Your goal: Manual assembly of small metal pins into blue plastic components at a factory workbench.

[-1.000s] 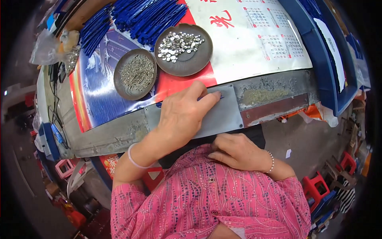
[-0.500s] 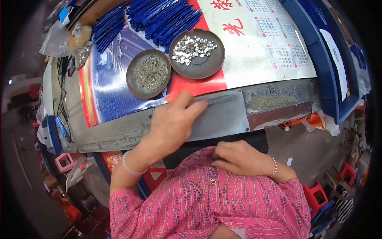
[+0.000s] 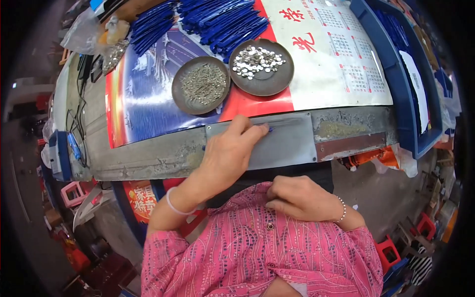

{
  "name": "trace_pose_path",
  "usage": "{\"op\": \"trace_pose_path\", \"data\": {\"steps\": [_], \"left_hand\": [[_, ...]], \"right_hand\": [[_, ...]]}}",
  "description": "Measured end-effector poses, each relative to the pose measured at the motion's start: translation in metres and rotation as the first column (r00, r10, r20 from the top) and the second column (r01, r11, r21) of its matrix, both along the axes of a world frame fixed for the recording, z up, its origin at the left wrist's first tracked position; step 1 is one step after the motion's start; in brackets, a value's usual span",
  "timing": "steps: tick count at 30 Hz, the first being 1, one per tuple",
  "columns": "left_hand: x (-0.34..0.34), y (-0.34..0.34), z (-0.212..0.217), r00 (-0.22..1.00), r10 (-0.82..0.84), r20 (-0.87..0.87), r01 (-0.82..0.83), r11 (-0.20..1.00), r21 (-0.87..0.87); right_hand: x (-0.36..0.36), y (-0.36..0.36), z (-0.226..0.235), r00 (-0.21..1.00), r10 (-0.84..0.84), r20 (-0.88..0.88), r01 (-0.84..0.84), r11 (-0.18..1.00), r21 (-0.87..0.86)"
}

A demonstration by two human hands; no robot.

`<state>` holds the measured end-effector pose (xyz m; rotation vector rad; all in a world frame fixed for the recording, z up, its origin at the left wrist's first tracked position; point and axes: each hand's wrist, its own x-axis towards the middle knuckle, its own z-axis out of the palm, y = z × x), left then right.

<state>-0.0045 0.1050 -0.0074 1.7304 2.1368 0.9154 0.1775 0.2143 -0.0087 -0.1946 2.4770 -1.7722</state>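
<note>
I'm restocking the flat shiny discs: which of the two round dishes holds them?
The dish on the right holds the flat shiny discs; the dish on the left holds thin metal pieces instead.

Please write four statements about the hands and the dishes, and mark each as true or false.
1. The left hand is over the metal plate. True.
2. The right hand is over the metal plate too. False: it is at the front of the pink shirt.
3. The dish of round silvery pieces stands right of the dish of thin metal pieces. True.
4. The beaded bracelet is on the left wrist. False: on the right.
</note>
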Motion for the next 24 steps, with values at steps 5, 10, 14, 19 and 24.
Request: {"op": "trace_pose_path", "data": {"steps": [5,10,14,19,24], "left_hand": [[0.027,-0.035,0.013,0.435,0.164,0.885,-0.242,0.968,-0.061],[0.053,-0.045,0.007,0.208,0.044,0.977,-0.314,0.949,0.024],[0.073,-0.040,-0.001,0.232,-0.129,0.964,-0.436,0.872,0.222],[0.083,-0.038,-0.008,0.348,-0.140,0.927,-0.450,0.842,0.296],[0.087,-0.033,-0.017,0.250,-0.179,0.952,-0.524,0.801,0.289]], "right_hand": [[-0.016,-0.007,0.006,0.930,-0.355,-0.096,0.349,0.934,-0.076],[-0.031,-0.013,0.004,0.816,-0.540,-0.205,0.539,0.840,-0.067],[-0.048,-0.011,-0.003,0.733,-0.489,-0.472,0.577,0.815,0.053],[-0.063,-0.009,-0.008,0.582,-0.391,-0.713,0.658,0.742,0.131],[-0.056,-0.017,-0.003,0.664,-0.485,-0.569,0.648,0.753,0.114]]}}
